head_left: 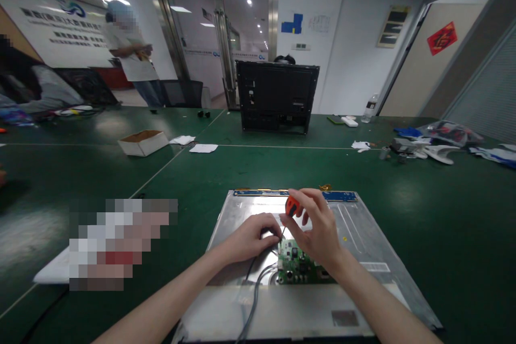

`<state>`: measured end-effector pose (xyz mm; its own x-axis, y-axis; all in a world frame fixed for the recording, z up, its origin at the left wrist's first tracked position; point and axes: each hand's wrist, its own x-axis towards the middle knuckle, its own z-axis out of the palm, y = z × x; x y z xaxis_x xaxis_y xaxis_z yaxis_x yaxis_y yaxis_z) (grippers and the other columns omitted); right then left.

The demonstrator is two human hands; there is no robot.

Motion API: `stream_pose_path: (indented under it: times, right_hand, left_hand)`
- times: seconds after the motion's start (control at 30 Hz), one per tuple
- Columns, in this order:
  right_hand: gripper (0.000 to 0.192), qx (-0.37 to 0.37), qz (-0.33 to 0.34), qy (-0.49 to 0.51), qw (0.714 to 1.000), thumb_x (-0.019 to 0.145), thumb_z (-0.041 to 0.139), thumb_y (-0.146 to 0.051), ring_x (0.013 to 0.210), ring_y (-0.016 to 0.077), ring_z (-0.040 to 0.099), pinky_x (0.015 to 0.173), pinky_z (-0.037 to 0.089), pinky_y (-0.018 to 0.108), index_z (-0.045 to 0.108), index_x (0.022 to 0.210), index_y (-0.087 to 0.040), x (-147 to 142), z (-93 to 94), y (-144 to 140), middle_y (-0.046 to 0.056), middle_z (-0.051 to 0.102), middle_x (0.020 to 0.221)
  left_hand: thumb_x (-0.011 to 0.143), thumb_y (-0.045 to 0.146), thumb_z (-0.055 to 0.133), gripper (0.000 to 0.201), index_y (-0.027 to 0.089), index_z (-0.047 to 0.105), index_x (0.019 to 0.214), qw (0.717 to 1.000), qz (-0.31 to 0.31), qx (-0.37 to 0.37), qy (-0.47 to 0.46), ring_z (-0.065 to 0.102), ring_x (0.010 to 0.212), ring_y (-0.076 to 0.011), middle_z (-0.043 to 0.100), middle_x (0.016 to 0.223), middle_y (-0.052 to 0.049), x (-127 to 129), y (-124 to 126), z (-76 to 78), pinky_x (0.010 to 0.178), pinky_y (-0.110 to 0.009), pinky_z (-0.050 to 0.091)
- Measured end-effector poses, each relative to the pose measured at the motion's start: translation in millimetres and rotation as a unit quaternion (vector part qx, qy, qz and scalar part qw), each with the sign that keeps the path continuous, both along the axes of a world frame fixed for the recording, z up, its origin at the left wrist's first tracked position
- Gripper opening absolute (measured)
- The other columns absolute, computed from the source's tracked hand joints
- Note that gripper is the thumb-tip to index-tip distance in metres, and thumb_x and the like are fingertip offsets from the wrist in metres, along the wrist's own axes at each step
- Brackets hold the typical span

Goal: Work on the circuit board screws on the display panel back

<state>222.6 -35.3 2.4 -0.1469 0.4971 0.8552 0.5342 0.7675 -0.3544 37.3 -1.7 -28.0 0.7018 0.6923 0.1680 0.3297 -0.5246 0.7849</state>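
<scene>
A metal-backed display panel lies flat on the green table in front of me. On it sits a green circuit board, with grey cables running from its left side. My right hand grips a screwdriver by its red and black handle. Its thin shaft points down to the board's upper left corner. My left hand rests at that same corner, fingers curled and pressed together near the screwdriver tip. Whatever those fingers pinch is too small or hidden to make out.
A black monitor housing stands at the table's far side. An open cardboard box and papers lie to its left. Plastic bags and parts clutter the right, near a bottle. A person stands back left.
</scene>
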Motion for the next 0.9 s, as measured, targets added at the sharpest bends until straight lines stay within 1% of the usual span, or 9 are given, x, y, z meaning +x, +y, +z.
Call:
stream_pose_path:
  times: [0.17, 0.33, 0.5, 0.57, 0.7, 0.9]
  right_hand:
    - [0.049, -0.01, 0.016, -0.016, 1.0, 0.09, 0.054, -0.017, 0.062, 0.0115, 0.054, 0.047, 0.05, 0.024, 0.042, 0.136, -0.027, -0.5, -0.9, -0.2, 0.005, 0.056, 0.098]
    - [0.051, 0.002, 0.03, -0.011, 0.999, 0.089, 0.049, -0.013, 0.06, 0.0113, 0.056, 0.045, 0.048, 0.022, 0.037, 0.137, -0.024, -1.8, -0.7, 0.4, 0.005, 0.061, 0.096]
    - [0.051, 0.001, 0.035, -0.005, 0.999, 0.087, 0.053, -0.012, 0.061, 0.0117, 0.057, 0.047, 0.049, 0.023, 0.036, 0.134, -0.023, -1.5, -2.4, 2.0, 0.003, 0.06, 0.089]
    - [0.05, 0.003, 0.04, -0.002, 0.999, 0.086, 0.056, -0.013, 0.064, 0.0122, 0.057, 0.048, 0.048, 0.022, 0.037, 0.132, -0.024, -0.9, -3.5, 3.0, 0.003, 0.059, 0.093]
    - [0.048, 0.004, 0.032, 0.001, 0.999, 0.087, 0.058, -0.015, 0.068, 0.0123, 0.057, 0.047, 0.048, 0.023, 0.04, 0.13, -0.027, -0.1, -3.5, 3.1, 0.008, 0.055, 0.107]
    - [0.048, -0.008, 0.015, -0.009, 1.0, 0.089, 0.055, -0.014, 0.065, 0.0119, 0.057, 0.048, 0.05, 0.025, 0.044, 0.133, -0.03, -0.9, -2.6, 1.3, 0.007, 0.052, 0.107]
  left_hand:
    - [0.081, 0.012, 0.057, 0.01, 0.017, 0.064, 0.086, 1.0, 0.005, -0.004, 0.0, 0.06, 0.083, -0.0184, 0.066, 0.087, -0.003, 0.4, -0.1, -0.5, 0.079, -0.032, 0.049]
    - [0.082, 0.013, 0.057, 0.013, 0.018, 0.066, 0.09, 1.0, -0.003, -0.002, 0.006, 0.06, 0.086, -0.0194, 0.068, 0.091, -0.003, -0.4, 1.6, -2.2, 0.082, -0.033, 0.049]
    - [0.082, 0.014, 0.057, 0.012, 0.018, 0.066, 0.09, 1.0, -0.005, -0.002, 0.012, 0.061, 0.087, -0.0193, 0.068, 0.092, -0.004, 0.0, 1.5, 0.0, 0.083, -0.033, 0.048]
    - [0.082, 0.015, 0.058, 0.01, 0.017, 0.065, 0.088, 1.0, -0.004, -0.003, 0.008, 0.061, 0.086, -0.0189, 0.067, 0.091, -0.003, 0.2, 0.9, 1.3, 0.082, -0.032, 0.048]
    - [0.083, 0.015, 0.058, 0.009, 0.017, 0.064, 0.088, 1.0, -0.005, -0.006, -0.002, 0.061, 0.085, -0.0186, 0.066, 0.09, -0.003, 0.1, 0.0, 1.9, 0.08, -0.032, 0.049]
    - [0.08, 0.013, 0.058, 0.011, 0.017, 0.065, 0.087, 1.0, 0.0, -0.001, 0.0, 0.06, 0.085, -0.0191, 0.066, 0.09, -0.003, -0.3, -0.3, 0.5, 0.081, -0.033, 0.048]
